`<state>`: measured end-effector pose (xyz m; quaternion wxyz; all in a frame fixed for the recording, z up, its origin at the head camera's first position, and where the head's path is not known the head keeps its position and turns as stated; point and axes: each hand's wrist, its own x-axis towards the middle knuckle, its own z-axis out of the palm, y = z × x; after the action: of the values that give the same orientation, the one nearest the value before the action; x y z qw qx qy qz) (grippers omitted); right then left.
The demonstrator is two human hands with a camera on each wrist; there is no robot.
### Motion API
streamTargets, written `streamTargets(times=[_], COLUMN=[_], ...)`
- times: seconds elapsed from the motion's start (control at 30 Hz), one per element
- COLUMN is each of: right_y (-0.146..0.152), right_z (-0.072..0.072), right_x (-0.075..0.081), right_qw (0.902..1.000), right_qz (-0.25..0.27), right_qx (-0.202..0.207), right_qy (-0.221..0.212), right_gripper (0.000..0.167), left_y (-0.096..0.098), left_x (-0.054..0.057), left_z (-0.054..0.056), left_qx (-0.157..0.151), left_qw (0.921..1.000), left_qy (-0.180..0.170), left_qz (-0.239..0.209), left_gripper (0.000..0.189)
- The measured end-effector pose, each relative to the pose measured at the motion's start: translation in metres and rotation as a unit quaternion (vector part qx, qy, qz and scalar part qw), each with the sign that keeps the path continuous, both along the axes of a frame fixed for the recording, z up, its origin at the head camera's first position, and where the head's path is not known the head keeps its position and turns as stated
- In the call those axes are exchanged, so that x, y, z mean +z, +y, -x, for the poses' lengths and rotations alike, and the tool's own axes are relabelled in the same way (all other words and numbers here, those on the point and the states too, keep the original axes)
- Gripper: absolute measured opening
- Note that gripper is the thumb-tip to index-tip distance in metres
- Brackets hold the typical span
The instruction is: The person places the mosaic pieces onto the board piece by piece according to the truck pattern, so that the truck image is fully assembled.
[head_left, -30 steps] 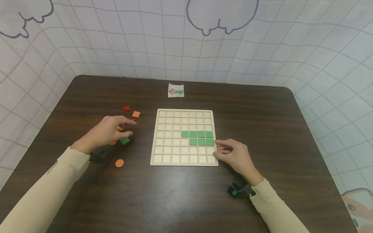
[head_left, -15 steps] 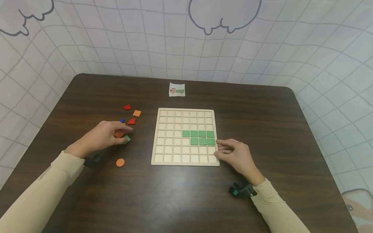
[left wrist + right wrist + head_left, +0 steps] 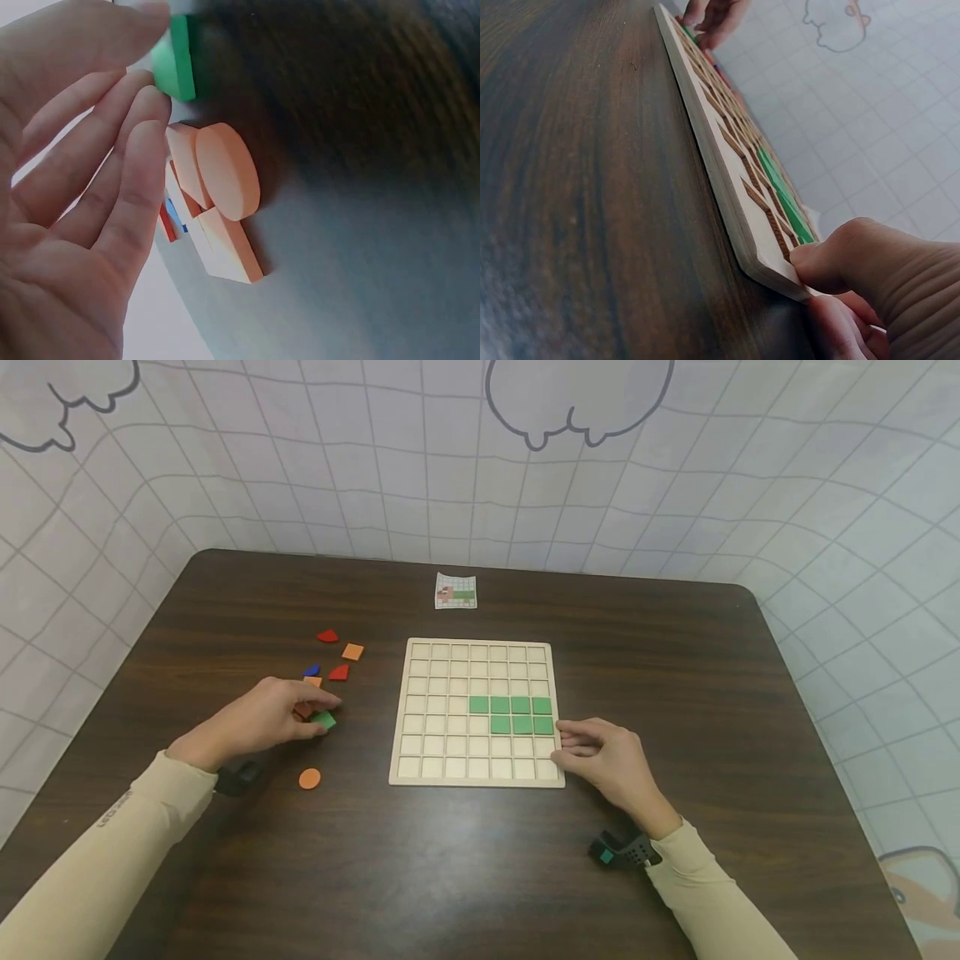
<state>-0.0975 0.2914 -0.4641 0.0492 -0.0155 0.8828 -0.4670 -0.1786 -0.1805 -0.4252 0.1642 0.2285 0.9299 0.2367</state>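
Head view: the left hand (image 3: 258, 714), its fingers bent, pinches a green tile (image 3: 326, 721) beside loose orange pieces (image 3: 312, 682), left of the grid board (image 3: 435, 745); seven green squares (image 3: 521, 724) fill cells toward the board's right side, whose edge the right hand (image 3: 606, 762) grips. A picture card (image 3: 455, 592) lies beyond. Left wrist view: thumb and fingertips at the tile, an orange disc (image 3: 227, 171) near it. Right wrist view: the thumb rests on the board's rim, close to a corner
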Motion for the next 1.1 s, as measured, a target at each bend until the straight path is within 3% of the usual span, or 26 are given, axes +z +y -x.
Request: streamTargets(times=[0.17,0.4,0.73,1.1], right_y=[0.0000,-0.0003,-0.0002,0.0014], right_z=[-0.0004,-0.0009,-0.0019,-0.0019], right_x=[-0.0001,-0.0009,-0.0008,0.0007], right_qw=[1.0000,1.0000,0.9999,1.0000], right_qz=[0.002,0.004,0.009,0.008], right_qx=[0.001,0.001,0.005,0.000], right_qy=[0.000,-0.001,0.001,-0.001], right_gripper=[0.041,0.040,0.040,0.040], left_y=[0.0016,-0.0028,-0.0005,0.0027], left_x=[0.0017,0.0037,0.0019,-0.0036], left_z=[-0.0014,-0.0040,-0.0020,0.0002], left_qx=[-0.012,-0.015,-0.026,-0.039], left_qw=[0.9998,0.9998,0.9996,0.9990], left_qy=[0.009,-0.014,0.005,0.021], left_qz=[0.010,0.005,0.011,0.004], left_gripper=[0.042,0.047,0.036,0.036])
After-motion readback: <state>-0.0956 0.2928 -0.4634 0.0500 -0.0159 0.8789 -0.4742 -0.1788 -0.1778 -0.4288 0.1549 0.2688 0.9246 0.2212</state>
